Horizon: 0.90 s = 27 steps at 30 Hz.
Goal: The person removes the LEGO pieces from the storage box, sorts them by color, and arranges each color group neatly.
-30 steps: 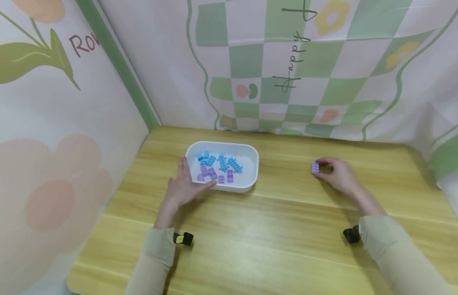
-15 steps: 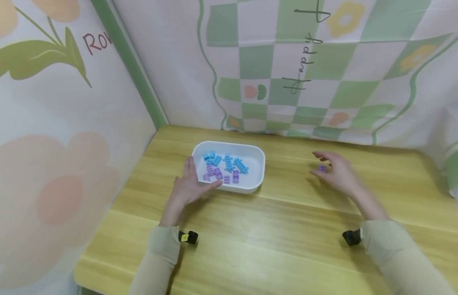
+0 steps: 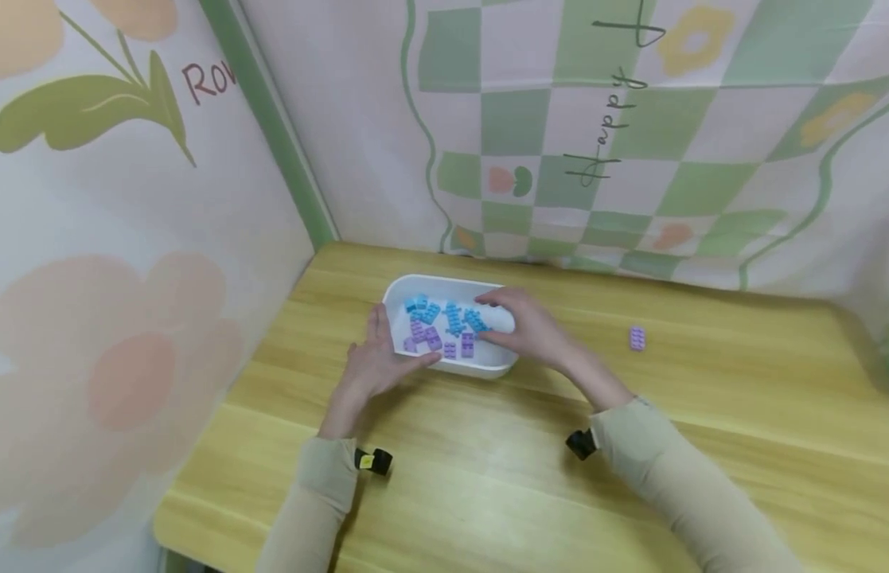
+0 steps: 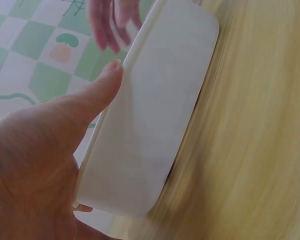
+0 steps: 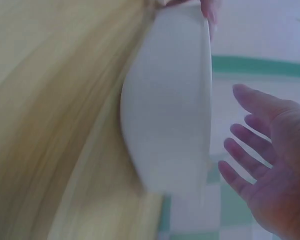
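Note:
A white plastic box (image 3: 480,368) stands on the wooden table, holding several blue and purple toy building bricks. My left hand (image 3: 372,366) rests against its near left corner, the straight thumb along the front rim and the fingers along the left side. Over the box's right end is my right hand (image 3: 533,326), its thumb and fingers apart. Below its fingertips lie two knobbly blue pieces (image 3: 454,318). The right wrist view shows the loosely bent fingers (image 5: 247,142) with nothing between them. Alone on the table to the right lies a purple brick (image 3: 637,338).
The wooden table (image 3: 473,477) meets a checked, patterned cloth (image 3: 573,119) at its back edge and a flowered panel (image 3: 129,318) on the left. Inside the box, purple bricks (image 3: 431,338) lie near the front and small blue bricks (image 3: 423,306) at the back left.
My right hand has let go of the purple brick, leaving it on the table, and has moved left over the box. The left hand keeps its place at the box. The head view has shifted slightly.

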{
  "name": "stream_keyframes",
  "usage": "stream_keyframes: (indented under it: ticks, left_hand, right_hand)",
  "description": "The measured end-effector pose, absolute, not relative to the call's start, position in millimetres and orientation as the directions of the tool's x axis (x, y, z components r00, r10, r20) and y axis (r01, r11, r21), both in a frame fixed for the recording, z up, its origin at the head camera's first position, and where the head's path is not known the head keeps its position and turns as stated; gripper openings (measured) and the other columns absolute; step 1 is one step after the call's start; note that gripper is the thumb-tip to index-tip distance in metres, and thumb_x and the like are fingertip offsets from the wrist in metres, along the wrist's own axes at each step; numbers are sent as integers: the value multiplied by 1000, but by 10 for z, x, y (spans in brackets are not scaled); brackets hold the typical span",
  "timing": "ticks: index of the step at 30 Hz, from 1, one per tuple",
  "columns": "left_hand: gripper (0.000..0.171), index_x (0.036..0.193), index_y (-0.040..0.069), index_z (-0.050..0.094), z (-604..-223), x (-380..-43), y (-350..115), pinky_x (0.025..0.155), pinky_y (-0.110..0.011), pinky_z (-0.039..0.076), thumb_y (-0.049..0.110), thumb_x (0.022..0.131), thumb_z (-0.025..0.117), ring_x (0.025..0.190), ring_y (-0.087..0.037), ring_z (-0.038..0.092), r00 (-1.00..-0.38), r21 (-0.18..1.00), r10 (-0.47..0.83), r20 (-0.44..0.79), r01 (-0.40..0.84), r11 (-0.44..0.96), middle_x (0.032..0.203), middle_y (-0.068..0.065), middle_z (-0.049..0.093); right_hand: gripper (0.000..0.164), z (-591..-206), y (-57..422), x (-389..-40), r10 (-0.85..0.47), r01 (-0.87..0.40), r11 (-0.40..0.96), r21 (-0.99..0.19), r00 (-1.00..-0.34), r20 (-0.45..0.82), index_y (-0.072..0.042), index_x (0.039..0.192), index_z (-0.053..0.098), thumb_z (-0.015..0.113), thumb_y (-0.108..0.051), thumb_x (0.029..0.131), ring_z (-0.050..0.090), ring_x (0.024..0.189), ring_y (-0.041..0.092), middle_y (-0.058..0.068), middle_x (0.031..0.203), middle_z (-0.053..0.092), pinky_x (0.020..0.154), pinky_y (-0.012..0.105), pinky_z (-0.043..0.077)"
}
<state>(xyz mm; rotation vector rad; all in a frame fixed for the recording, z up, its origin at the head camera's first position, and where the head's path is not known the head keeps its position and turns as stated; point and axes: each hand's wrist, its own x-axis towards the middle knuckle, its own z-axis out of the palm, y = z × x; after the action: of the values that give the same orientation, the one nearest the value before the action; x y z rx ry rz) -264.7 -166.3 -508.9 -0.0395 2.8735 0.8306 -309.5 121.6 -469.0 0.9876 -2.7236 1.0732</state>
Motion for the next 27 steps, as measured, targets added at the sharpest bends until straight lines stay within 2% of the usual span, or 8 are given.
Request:
stream_keyframes:
  ticks: [6, 10, 15, 22, 27]
  left_hand:
    - [144, 176, 5, -9, -5080, -2659, -1655, 134, -76, 20, 84, 86, 71, 156, -56, 44, -989, 515, 29, -143, -49, 856, 186, -21, -3]
    - [145, 176, 5, -9, -5085, -2649, -1664, 134, -76, 20, 84, 86, 72, 154, -56, 47, -990, 515, 20, -143, -57, 855, 186, -20, -3]
    - [147, 175, 3, -9, -5109, -2635, -1666, 133, -78, 21, 86, 85, 72, 154, -56, 47, -990, 519, 25, -137, -50, 854, 186, -22, -3]
    - [147, 175, 1, -6, -5097, -2632, -1657, 131, -78, 28, 86, 84, 72, 153, -56, 48, -992, 495, 22, -122, -42, 868, 186, -24, 3]
    - [150, 175, 0, -4, -5096, -2641, -1666, 130, -79, 29, 91, 82, 70, 152, -59, 48, -993, 495, 21, -113, -38, 868, 185, -24, 4]
  right_hand:
    - [49, -4802, 846, -3191, -624, -621, 532, -575, -747, 229, 7, 134, 71, 86, -9, 91, 69, 128, 46, 26, 134, 75, 118, 64, 53]
    - [47, -4883, 626, -3261, -667, -613, 557, -560, -732, 138, 8, 133, 72, 85, -9, 92, 69, 129, 45, 25, 134, 76, 121, 59, 52]
    - [44, -4967, 422, -3328, -689, -633, 611, -475, -721, 76, 3, 130, 75, 88, -14, 92, 71, 127, 40, 20, 131, 79, 120, 54, 54]
    - [33, -5022, 272, -3352, -693, -670, 655, -349, -717, 76, -3, 120, 81, 89, -13, 90, 74, 106, 31, 11, 111, 83, 105, 54, 61]
    - [42, -5013, 290, -3331, -707, -705, 646, -291, -697, 120, -6, 132, 78, 88, -17, 92, 72, 111, 32, 14, 120, 78, 104, 55, 61]
